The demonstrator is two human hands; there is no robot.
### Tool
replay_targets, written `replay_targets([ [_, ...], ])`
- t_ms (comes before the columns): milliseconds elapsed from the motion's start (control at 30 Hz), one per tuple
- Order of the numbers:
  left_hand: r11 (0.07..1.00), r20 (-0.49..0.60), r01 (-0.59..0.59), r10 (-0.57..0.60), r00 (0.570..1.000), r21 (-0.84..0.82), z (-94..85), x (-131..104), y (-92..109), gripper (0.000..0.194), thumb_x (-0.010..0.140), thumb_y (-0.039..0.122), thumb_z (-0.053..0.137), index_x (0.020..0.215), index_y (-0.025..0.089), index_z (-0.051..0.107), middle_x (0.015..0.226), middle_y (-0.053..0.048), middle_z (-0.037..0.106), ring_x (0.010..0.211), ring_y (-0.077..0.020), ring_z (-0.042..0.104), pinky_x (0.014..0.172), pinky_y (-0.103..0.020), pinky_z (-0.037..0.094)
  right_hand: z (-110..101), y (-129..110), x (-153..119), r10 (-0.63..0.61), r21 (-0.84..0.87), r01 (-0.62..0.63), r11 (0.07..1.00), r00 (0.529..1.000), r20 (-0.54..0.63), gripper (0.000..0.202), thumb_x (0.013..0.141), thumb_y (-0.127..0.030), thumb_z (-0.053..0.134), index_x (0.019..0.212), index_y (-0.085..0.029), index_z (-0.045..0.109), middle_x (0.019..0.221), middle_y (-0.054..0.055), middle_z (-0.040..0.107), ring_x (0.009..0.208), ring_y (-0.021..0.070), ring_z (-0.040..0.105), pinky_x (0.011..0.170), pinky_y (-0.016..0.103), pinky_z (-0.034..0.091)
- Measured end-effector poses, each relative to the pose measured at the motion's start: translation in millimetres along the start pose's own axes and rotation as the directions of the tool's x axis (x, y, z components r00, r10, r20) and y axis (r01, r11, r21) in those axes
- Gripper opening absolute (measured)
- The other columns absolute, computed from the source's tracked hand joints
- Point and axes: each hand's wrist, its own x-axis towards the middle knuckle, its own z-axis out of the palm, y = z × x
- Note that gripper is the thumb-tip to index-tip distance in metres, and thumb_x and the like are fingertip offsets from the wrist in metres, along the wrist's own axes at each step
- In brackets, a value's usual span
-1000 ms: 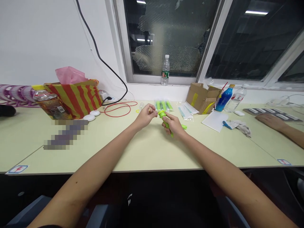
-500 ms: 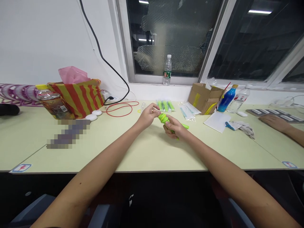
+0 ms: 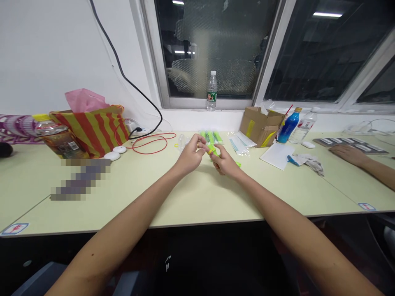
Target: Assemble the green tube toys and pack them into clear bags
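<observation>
Both hands meet above the middle of the table over a bright green object (image 3: 215, 151) with a yellow band on its near end. My left hand (image 3: 193, 155) pinches that banded end between thumb and fingers. My right hand (image 3: 226, 163) is wrapped round the green body from the right, covering much of it. A green loop or tail shows below the right hand. Behind the hands lie several green items in clear plastic (image 3: 217, 136). What the green object is cannot be made out.
A striped bag (image 3: 95, 129) and a tea bottle (image 3: 60, 137) stand left, near a red cable (image 3: 151, 152). Rightward are a cardboard box (image 3: 259, 126), a blue bottle (image 3: 288, 126), white paper (image 3: 277, 156), gloves (image 3: 310, 162) and another person's hand (image 3: 347, 154).
The view has shifted slightly. The green object has turned between my hands, and my left fingers now close on its banded end. The right hand still holds it.
</observation>
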Motion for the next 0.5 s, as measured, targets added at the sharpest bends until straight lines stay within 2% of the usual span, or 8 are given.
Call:
replay_targets([
  [67,1.000,-0.053,0.023,-0.023,0.998,-0.003,-3.3,1,-2,0.016,0.080,0.019,0.053,0.094,0.022,0.046,0.078,0.000,0.065,0.092,-0.0198,0.063,0.089,-0.037,0.041,1,-2,-1,-0.053,0.042,0.054,0.998,0.998,-0.016,0.075,0.086,-0.055,0.060,0.145,-0.023,0.027,0.052,-0.011,0.042,0.037,0.0081,0.030,0.033,0.018,0.025],
  [200,0.993,-0.072,0.089,-0.094,0.993,-0.072,-9.6,5,-6,0.016,0.077,0.022,0.055,0.088,0.022,0.044,0.071,0.002,0.064,0.079,-0.0196,0.064,0.084,-0.036,0.043,-2,-4,-7,-0.158,0.158,0.137,0.978,0.979,0.132,0.068,0.086,-0.055,0.060,0.141,-0.025,0.032,0.055,-0.012,0.040,0.037,0.0070,0.026,0.033,0.017,0.024],
  [300,0.995,-0.071,0.092,-0.094,0.993,-0.033,-12.8,7,-7,0.017,0.075,0.024,0.058,0.088,0.021,0.049,0.076,0.001,0.065,0.082,-0.0197,0.062,0.082,-0.035,0.042,-5,-6,-14,-0.141,0.188,0.093,0.978,0.955,0.260,0.066,0.089,-0.054,0.057,0.143,-0.025,0.032,0.059,-0.010,0.039,0.038,0.0065,0.025,0.033,0.017,0.023],
  [400,0.985,-0.027,0.171,-0.172,0.985,-0.024,-14.7,9,-8,0.020,0.071,0.024,0.061,0.090,0.020,0.053,0.081,-0.001,0.067,0.084,-0.0200,0.061,0.081,-0.035,0.041,-4,-5,-18,-0.105,0.148,0.056,0.987,0.931,0.350,0.072,0.090,-0.053,0.057,0.149,-0.026,0.026,0.060,-0.009,0.039,0.040,0.0073,0.027,0.034,0.018,0.024],
  [500,0.966,0.033,0.247,-0.246,0.969,-0.074,-16.1,9,-8,0.025,0.069,0.020,0.061,0.094,0.019,0.056,0.087,-0.004,0.069,0.093,-0.0216,0.061,0.086,-0.036,0.040,-3,0,-16,-0.077,0.072,0.056,0.996,0.935,0.345,0.077,0.088,-0.050,0.061,0.152,-0.027,0.025,0.059,-0.009,0.040,0.043,0.0083,0.031,0.038,0.018,0.028],
])
